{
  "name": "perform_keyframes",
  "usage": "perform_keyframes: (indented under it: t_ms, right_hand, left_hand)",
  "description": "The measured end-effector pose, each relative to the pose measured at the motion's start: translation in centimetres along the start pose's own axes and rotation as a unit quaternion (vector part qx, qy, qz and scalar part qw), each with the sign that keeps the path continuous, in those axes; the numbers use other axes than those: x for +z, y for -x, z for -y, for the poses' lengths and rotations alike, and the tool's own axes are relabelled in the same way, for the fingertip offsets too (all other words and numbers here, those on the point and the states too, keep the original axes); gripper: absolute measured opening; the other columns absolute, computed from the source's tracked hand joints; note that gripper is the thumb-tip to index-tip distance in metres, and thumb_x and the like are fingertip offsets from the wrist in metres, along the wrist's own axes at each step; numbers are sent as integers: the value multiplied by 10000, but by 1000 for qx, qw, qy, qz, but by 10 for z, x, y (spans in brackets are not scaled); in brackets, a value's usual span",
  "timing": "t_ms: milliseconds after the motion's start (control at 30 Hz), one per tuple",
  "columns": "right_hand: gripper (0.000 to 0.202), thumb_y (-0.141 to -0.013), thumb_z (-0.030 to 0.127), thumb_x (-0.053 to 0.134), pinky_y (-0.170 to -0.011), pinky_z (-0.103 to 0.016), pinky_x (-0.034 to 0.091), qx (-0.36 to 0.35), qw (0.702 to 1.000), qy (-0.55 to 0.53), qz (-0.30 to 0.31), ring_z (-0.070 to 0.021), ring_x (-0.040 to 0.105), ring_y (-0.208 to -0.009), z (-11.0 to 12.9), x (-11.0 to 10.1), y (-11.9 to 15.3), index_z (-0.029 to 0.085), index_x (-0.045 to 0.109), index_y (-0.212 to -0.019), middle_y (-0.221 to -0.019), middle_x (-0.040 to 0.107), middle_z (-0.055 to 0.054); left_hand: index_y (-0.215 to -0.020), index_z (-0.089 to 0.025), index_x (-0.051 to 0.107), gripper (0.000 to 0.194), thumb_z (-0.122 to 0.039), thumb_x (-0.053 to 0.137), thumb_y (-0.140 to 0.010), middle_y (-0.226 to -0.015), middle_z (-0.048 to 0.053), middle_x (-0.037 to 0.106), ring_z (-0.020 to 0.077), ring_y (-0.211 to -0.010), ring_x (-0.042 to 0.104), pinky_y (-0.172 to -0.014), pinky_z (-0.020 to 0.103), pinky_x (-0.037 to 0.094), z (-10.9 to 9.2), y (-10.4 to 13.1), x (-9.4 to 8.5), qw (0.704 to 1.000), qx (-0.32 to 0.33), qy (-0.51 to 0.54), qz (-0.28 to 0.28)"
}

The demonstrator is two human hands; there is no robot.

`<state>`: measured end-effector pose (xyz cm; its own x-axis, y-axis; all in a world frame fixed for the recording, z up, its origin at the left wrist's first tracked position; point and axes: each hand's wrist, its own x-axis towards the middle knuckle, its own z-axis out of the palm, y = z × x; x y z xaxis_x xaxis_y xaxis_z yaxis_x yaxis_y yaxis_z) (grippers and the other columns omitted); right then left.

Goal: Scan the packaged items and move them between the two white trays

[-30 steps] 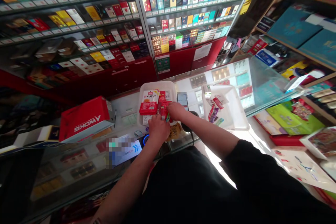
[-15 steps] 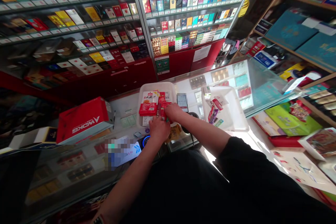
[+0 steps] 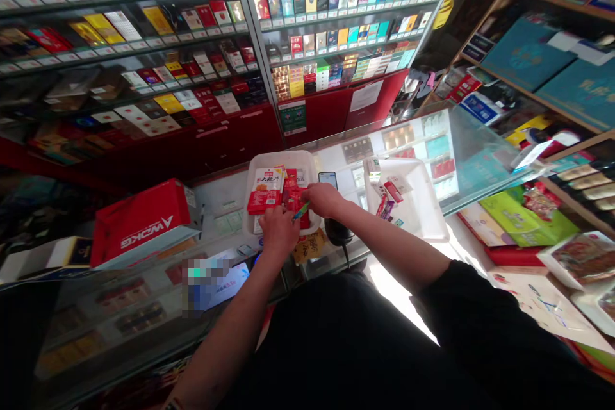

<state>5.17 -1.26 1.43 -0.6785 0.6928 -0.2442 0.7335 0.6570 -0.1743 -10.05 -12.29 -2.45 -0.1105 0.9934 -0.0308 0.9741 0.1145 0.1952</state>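
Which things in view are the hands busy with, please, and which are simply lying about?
With the hands: slim green packet, between left hand and right hand; flat red-and-white packets; rectangular whitish plastic tub.
Lying about: red cardboard box; rectangular white plastic tray; rectangular dark-edged phone.

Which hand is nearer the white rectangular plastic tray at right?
Right. The right hand is left of the tray, apart from it; the left hand is farther left.
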Motion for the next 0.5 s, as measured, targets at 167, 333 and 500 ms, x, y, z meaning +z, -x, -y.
perform_keyframes:
  t_ms: [167, 333, 500]
  right_hand:
    - [279, -964, 365, 673, -855, -310, 509, 74, 995, -68, -18, -286, 724, -1084, -14, -3, 13, 230, 794, -1176, -1172, 787, -124]
    - [254, -987, 300, 640, -838, -293, 477, 67, 989, -121, -50, -258, 731, -1025, -37, 0, 28, 225, 834, -1133, -1095, 819, -96]
    - [244, -975, 257, 652, -815, -281, 467, 91, 972, -186, -113, -224, 731, -950, -53, 4, 46, 210, 847, -1114, -1040, 827, -75]
  left_hand:
    - [-1042, -239, 825, 246, -323, 604, -974, -1230, 141, 718, 379, -1186, 564, -998, 559, 425, -5, -5, -3, 998, 33, 40, -40]
    - [-1038, -215, 821, 218, -316, 639, -971, -1211, 129, 744, 365, -1167, 611, -1033, 556, 445, -12, -12, -4, 990, 58, 106, -78]
    - [-1140, -191, 791, 234, -253, 636, -976, -1119, 97, 794, 269, -1046, 714, -995, 415, 547, -20, -26, 0, 957, 78, 267, -80]
